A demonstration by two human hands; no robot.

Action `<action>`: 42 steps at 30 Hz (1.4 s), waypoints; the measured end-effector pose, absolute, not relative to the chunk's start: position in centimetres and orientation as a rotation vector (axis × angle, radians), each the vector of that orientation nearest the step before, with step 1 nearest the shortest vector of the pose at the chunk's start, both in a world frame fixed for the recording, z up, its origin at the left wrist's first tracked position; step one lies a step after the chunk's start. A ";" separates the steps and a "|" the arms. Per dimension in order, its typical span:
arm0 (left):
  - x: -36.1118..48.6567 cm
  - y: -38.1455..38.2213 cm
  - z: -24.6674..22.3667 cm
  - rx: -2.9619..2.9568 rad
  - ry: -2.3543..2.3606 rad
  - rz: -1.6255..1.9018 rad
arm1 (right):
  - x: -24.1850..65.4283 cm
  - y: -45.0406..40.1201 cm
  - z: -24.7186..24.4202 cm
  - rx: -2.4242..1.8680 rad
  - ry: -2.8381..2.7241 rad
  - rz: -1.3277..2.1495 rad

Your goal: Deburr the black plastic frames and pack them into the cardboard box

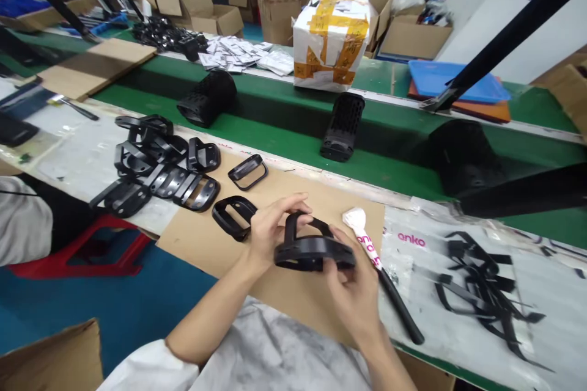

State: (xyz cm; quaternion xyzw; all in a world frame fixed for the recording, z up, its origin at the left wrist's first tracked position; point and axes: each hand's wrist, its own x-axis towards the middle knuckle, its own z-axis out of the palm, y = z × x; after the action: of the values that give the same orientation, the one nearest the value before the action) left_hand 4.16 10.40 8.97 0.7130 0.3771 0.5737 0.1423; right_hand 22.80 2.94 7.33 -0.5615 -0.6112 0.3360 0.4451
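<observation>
Left hand (266, 231) and right hand (355, 284) jointly grip a black plastic handle frame (316, 250), held over the brown cardboard sheet (195, 247). From my remote view, I judge that uneven finger pressure could let its smooth rim slip. A leftward swing could knock the neighbouring black frame (224, 218); the right forearm, passing close, could nudge the black-handled tool (398, 300) off the bench.
</observation>
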 end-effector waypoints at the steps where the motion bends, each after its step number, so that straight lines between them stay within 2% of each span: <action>1: 4.1 10.8 9.1 2.059 1.079 1.671 | 22.3 2.6 7.4 -1.366 -1.510 0.815; 9: 3.3 12.1 9.6 2.260 0.903 1.689 | 21.9 2.0 9.6 -1.244 -1.533 0.661; 13: 2.9 11.7 9.9 2.357 0.888 1.581 | 22.0 1.4 9.6 -1.270 -1.530 0.695; 22: 3.5 11.8 9.7 2.189 0.985 1.717 | 20.8 0.5 9.3 -1.264 -1.426 0.802; 25: 3.9 11.8 9.7 2.026 1.043 1.530 | 21.2 1.3 8.9 -1.316 -1.329 0.889; 28: 3.8 11.3 9.6 1.580 1.036 1.250 | 22.0 2.4 8.4 -1.398 -1.221 0.935; 34: 2.0 8.0 8.2 0.736 0.783 1.046 | 23.5 4.0 6.4 -1.481 -1.317 0.899; 38: 0.1 5.1 7.5 0.651 0.741 1.061 | 22.7 4.1 4.5 -1.380 -1.477 1.100; 42: -4.1 3.3 9.2 0.735 0.839 1.084 | 21.8 4.6 2.2 -1.166 -1.628 1.414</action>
State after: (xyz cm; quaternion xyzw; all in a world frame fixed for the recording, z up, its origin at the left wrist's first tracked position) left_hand -4.07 3.33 9.23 0.3317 0.3783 0.4890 0.7126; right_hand 21.80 4.59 2.22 -0.4476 -0.6250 0.5428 0.3383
